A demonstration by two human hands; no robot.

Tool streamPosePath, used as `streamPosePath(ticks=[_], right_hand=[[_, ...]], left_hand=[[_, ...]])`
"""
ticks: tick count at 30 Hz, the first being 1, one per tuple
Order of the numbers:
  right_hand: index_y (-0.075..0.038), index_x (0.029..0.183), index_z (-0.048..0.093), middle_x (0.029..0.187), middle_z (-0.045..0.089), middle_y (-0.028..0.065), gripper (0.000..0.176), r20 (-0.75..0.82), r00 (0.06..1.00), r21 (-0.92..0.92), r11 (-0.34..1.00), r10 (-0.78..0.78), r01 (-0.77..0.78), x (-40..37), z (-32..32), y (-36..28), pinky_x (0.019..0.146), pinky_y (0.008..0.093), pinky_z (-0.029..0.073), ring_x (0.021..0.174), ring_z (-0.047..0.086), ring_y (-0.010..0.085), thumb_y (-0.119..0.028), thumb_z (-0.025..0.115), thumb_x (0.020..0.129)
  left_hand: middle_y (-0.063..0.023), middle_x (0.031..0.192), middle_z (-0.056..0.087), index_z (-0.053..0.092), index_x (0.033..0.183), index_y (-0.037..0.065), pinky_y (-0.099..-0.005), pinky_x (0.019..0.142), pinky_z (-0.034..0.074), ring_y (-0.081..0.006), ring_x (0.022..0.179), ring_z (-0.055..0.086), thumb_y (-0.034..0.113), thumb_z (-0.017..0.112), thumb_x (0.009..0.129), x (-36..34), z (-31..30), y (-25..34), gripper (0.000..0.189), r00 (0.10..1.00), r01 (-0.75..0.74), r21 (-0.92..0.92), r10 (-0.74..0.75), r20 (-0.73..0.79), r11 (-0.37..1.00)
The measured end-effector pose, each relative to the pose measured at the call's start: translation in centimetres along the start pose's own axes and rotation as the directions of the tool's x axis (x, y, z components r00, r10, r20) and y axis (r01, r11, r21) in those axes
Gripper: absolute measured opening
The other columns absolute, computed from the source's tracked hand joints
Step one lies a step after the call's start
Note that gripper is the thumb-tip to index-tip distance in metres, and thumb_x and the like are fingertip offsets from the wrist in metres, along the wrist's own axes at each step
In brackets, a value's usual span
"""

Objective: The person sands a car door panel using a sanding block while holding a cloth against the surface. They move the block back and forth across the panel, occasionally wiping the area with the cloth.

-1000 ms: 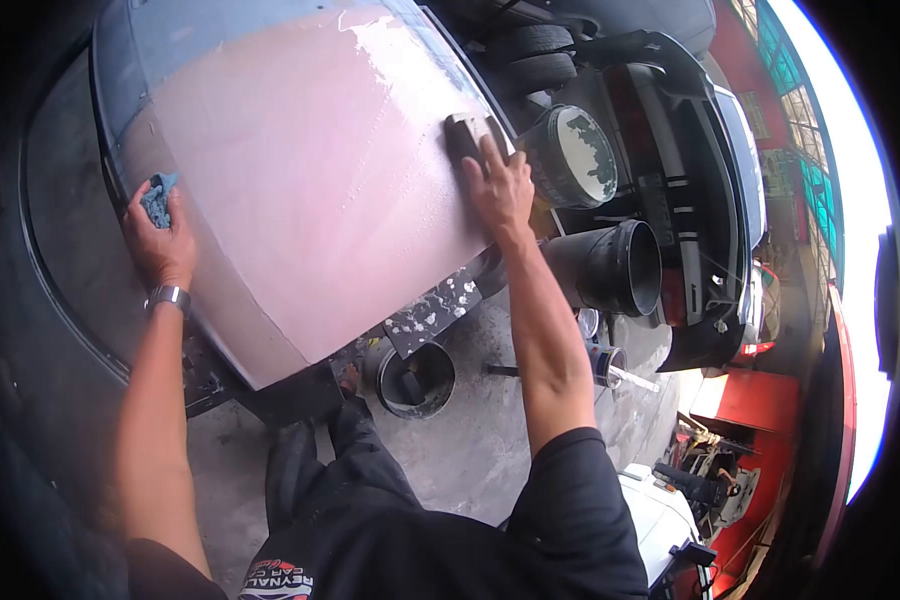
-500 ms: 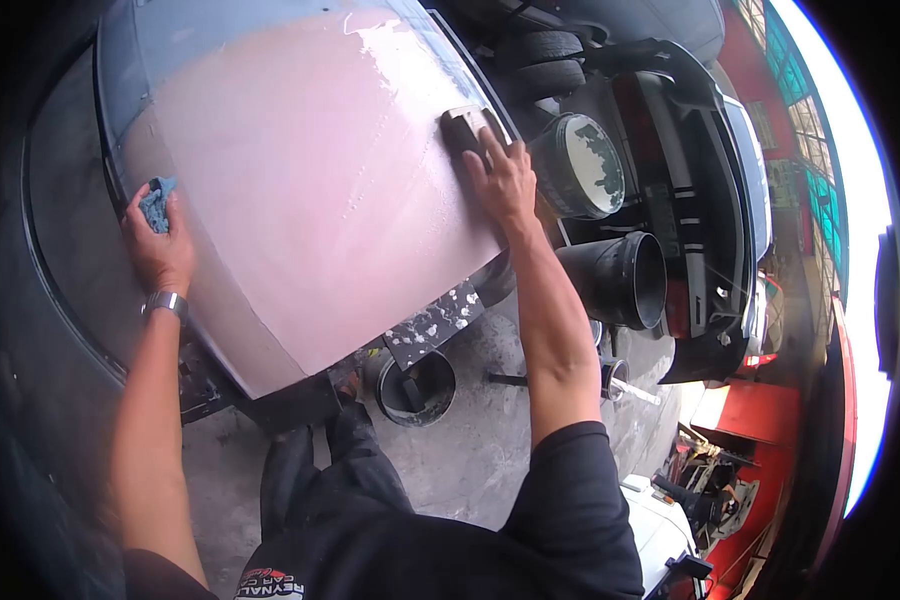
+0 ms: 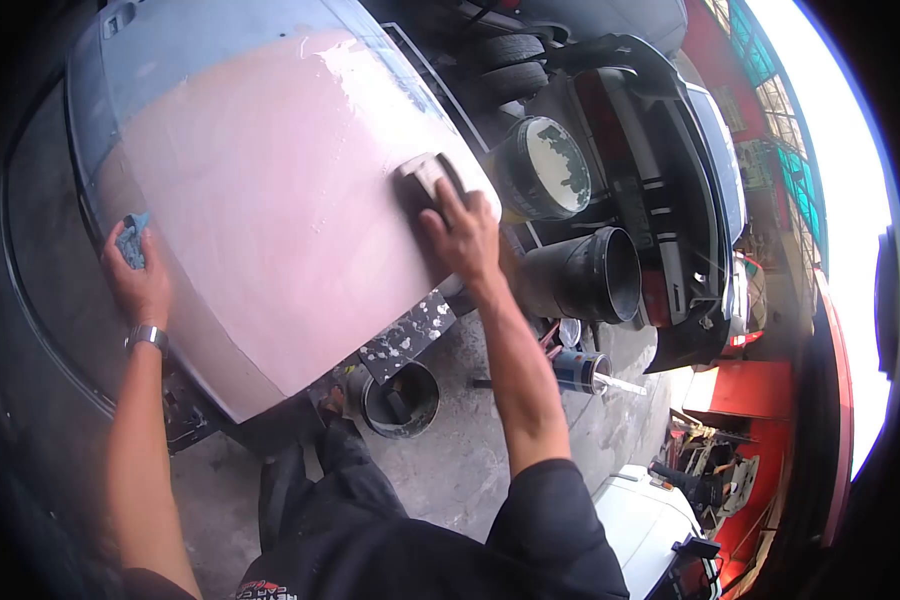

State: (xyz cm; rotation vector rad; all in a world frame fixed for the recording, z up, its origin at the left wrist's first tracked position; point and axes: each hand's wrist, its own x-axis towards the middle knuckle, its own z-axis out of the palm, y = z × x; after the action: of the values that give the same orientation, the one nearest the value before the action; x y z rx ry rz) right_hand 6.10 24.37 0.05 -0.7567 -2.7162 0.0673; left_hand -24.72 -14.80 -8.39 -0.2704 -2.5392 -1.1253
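Observation:
A pale pink car panel, wet-looking in places, with bluish-grey edges, stretches out in front of me. On its right side my right hand is closed over a sanding block, grey on top and dark at its sides. The block lies flat against the panel, not far from its right edge. My left hand is at the panel's left edge, its fingers closed around a crumpled blue cloth. A metal watch circles the left wrist.
To the right stand a pail with whitish contents or lid and a black bucket. Another black bucket, with a dark block inside, is on the floor near my feet. Tires and a removed bumper lie beyond.
The block under my right hand has slid a little toward me along the panel. My left hand keeps its place with the cloth. The whole view has shifted slightly.

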Motion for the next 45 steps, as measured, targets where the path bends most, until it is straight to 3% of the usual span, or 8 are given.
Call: streamPosePath(ticks=[5, 11, 15, 19, 28, 36, 39, 45], right_hand=[[-0.024, 0.149, 0.066, 0.113, 0.063, 0.0252, 0.054, -0.047, 0.997, -0.072, 0.996, 0.057, -0.06, 2.9, 1.2, 2.5, 0.086, 0.0559, 0.056, 0.104, 0.066, 0.0448, -0.053, 0.07, 0.103], [-0.026, 0.161, 0.058, 0.126, 0.056, 0.0201, 0.076, -0.004, 1.0, -0.085, 0.996, -0.029, 0.028, -12.6, -2.0, -11.0, 0.084, 0.0517, 0.05, 0.106, 0.061, 0.0375, -0.056, 0.079, 0.094], [-0.028, 0.158, 0.06, 0.124, 0.06, 0.0223, 0.07, 0.035, 0.996, -0.016, 0.997, -0.078, 0.079, -7.3, -1.2, -2.8, 0.084, 0.0505, 0.052, 0.106, 0.063, 0.038, -0.055, 0.078, 0.096], [-0.026, 0.15, 0.067, 0.117, 0.063, 0.0225, 0.056, -0.045, 0.992, 0.004, 0.993, 0.114, -0.114, 3.2, 2.2, 7.2, 0.085, 0.0551, 0.054, 0.105, 0.065, 0.0423, -0.053, 0.073, 0.101], [-0.029, 0.162, 0.057, 0.131, 0.058, 0.021, 0.077, -0.042, 0.997, -0.088, 0.995, -0.06, 0.056, -12.5, -2.0, -7.3, 0.086, 0.0497, 0.051, 0.108, 0.061, 0.0371, -0.054, 0.081, 0.093], [-0.022, 0.146, 0.068, 0.115, 0.062, 0.0237, 0.052, -0.028, 0.996, 0.033, 0.995, 0.09, -0.089, 3.2, 1.7, 7.6, 0.087, 0.0535, 0.055, 0.108, 0.064, 0.0436, -0.052, 0.07, 0.103], [-0.025, 0.148, 0.067, 0.118, 0.061, 0.0233, 0.053, 0.003, 0.988, -0.045, 0.987, 0.155, -0.155, 1.5, 0.1, 4.8, 0.089, 0.0541, 0.054, 0.11, 0.064, 0.0418, -0.055, 0.068, 0.104], [-0.03, 0.162, 0.057, 0.125, 0.056, 0.0196, 0.074, -0.021, 0.99, -0.016, 0.991, -0.136, 0.136, -11.9, -3.0, -5.2, 0.088, 0.0493, 0.05, 0.108, 0.06, 0.0364, -0.057, 0.078, 0.096]], left_hand=[[-0.0184, 0.134, 0.068, 0.063, 0.143, 0.011, -0.0498, 0.105, 0.054, -0.039, 0.126, 0.065, 0.038, 0.072, 0.106, -0.1, -0.5, -0.3, 0.047, 0.999, -0.027, 0.005, 0.027, 0.018, 1.0], [-0.0197, 0.137, 0.068, 0.063, 0.143, 0.01, -0.0505, 0.106, 0.054, -0.0392, 0.126, 0.065, 0.038, 0.073, 0.106, 0.0, -0.4, -0.6, 0.048, 0.999, -0.039, 0.019, 0.039, 0.01, 0.999], [-0.0194, 0.139, 0.066, 0.062, 0.145, 0.011, -0.0501, 0.106, 0.054, -0.0392, 0.128, 0.065, 0.038, 0.073, 0.106, -0.4, 0.3, -2.1, 0.049, 0.999, -0.037, 0.01, 0.037, 0.025, 0.999], [-0.0196, 0.138, 0.066, 0.062, 0.145, 0.012, -0.0504, 0.106, 0.054, -0.0396, 0.128, 0.065, 0.038, 0.072, 0.106, -0.3, 0.1, -0.7, 0.048, 1.0, 0.023, -0.002, -0.023, 0.021, 1.0], [-0.0211, 0.138, 0.066, 0.062, 0.144, 0.01, -0.0499, 0.107, 0.052, -0.0407, 0.127, 0.063, 0.037, 0.073, 0.106, 0.0, 0.6, -1.7, 0.048, 1.0, -0.008, -0.02, 0.008, 0.01, 1.0], [-0.0199, 0.138, 0.066, 0.061, 0.144, 0.009, -0.0486, 0.108, 0.054, -0.0378, 0.129, 0.064, 0.033, 0.073, 0.107, -0.3, 0.3, -0.7, 0.046, 0.999, 0.033, -0.048, -0.033, 0.015, 0.998], [-0.0202, 0.138, 0.066, 0.062, 0.143, 0.009, -0.0491, 0.107, 0.054, -0.0385, 0.128, 0.065, 0.033, 0.074, 0.106, -0.1, 0.2, -1.0, 0.047, 1.0, 0.009, -0.018, -0.009, 0.016, 1.0], [-0.0218, 0.138, 0.065, 0.062, 0.143, 0.009, -0.0499, 0.107, 0.055, -0.04, 0.128, 0.064, 0.032, 0.074, 0.105, 0.2, -0.1, -0.5, 0.046, 1.0, -0.013, -0.029, 0.013, 0.016, 1.0]])
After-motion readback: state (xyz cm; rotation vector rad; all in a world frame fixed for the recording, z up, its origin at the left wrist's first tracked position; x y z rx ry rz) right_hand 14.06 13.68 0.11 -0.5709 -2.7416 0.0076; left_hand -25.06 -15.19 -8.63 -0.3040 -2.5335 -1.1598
